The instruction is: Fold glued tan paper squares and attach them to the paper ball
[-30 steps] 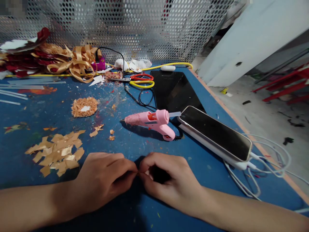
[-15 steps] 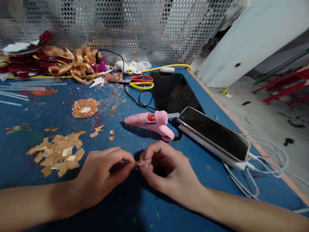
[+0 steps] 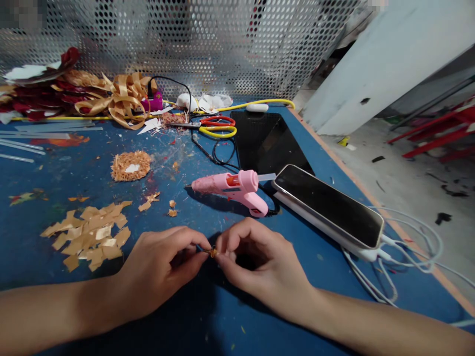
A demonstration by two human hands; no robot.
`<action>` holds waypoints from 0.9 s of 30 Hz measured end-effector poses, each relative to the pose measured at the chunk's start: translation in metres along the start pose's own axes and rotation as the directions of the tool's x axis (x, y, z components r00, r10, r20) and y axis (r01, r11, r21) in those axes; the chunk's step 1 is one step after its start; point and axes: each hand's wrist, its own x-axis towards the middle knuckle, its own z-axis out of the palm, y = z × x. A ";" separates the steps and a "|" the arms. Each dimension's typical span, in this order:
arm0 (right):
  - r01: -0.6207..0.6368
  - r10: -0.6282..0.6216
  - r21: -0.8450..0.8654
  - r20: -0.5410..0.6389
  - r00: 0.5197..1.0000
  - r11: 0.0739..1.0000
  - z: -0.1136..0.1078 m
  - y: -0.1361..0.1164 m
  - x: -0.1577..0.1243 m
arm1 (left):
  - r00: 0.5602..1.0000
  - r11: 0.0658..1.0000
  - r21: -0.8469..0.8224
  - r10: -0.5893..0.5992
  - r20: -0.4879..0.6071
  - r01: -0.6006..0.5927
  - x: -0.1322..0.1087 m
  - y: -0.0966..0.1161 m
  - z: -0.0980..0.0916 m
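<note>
My left hand (image 3: 159,269) and my right hand (image 3: 260,264) meet fingertip to fingertip low over the blue table (image 3: 44,168). Both pinch one tiny tan ribbon piece (image 3: 213,252) between thumb and forefinger. A pink glue gun (image 3: 233,188) lies on its side just beyond my hands. To the left of my left hand lies a heap of small tan ribbon squares (image 3: 87,235). Farther back sits a round tan rosette (image 3: 130,165).
A phone (image 3: 330,205) rests on a white power bank with white cables at the right. A dark tablet (image 3: 265,141) lies behind it. Scissors (image 3: 213,124), ribbon loops (image 3: 118,96) and red scraps line the perforated metal screen. The table edge runs along the right.
My hands lifted off the table a little and opened slightly, so the small tan piece now shows between the fingertips. Nothing else on the table moved.
</note>
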 end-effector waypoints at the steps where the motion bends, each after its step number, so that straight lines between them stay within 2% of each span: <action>1: 0.003 -0.003 -0.009 0.005 1.000 1.000 0.000 0.000 0.000 | 1.000 1.000 -0.007 0.005 0.010 -0.005 0.000 0.000 0.000; 6: 0.026 -0.024 -0.058 0.022 0.999 0.998 0.000 0.002 0.000 | 0.998 0.999 0.002 0.054 0.027 -0.054 0.000 -0.001 0.002; 10: 0.038 -0.034 -0.103 0.041 0.999 0.994 0.000 0.002 -0.001 | 0.992 0.989 0.078 0.125 0.019 -0.126 0.000 0.000 0.001; 14: 0.059 -0.046 -0.138 0.094 0.995 0.989 -0.003 0.002 -0.004 | 0.963 0.912 0.341 0.263 -0.059 -0.228 0.001 -0.005 -0.021; 16: 0.069 -0.049 -0.165 0.124 0.991 0.984 -0.004 0.002 -0.004 | 0.941 0.825 0.530 0.311 -0.136 -0.196 0.004 -0.012 -0.039; 18: 0.076 -0.048 -0.202 0.141 0.989 0.976 -0.004 0.002 -0.004 | 0.934 0.759 0.642 0.300 -0.192 -0.111 0.007 -0.024 -0.057; 21: 0.080 -0.042 -0.265 0.146 0.988 0.961 -0.003 0.002 -0.003 | 0.967 0.739 0.673 0.193 -0.166 -0.032 0.013 -0.040 -0.074; 24: 0.068 -0.029 -0.293 0.137 0.990 0.954 -0.003 0.002 -0.003 | 0.989 0.753 0.658 0.090 -0.118 0.010 0.018 -0.049 -0.078; 27: 0.056 -0.015 -0.306 0.135 0.991 0.950 -0.003 0.002 -0.003 | 0.989 0.782 0.623 0.062 -0.133 0.034 0.021 -0.050 -0.078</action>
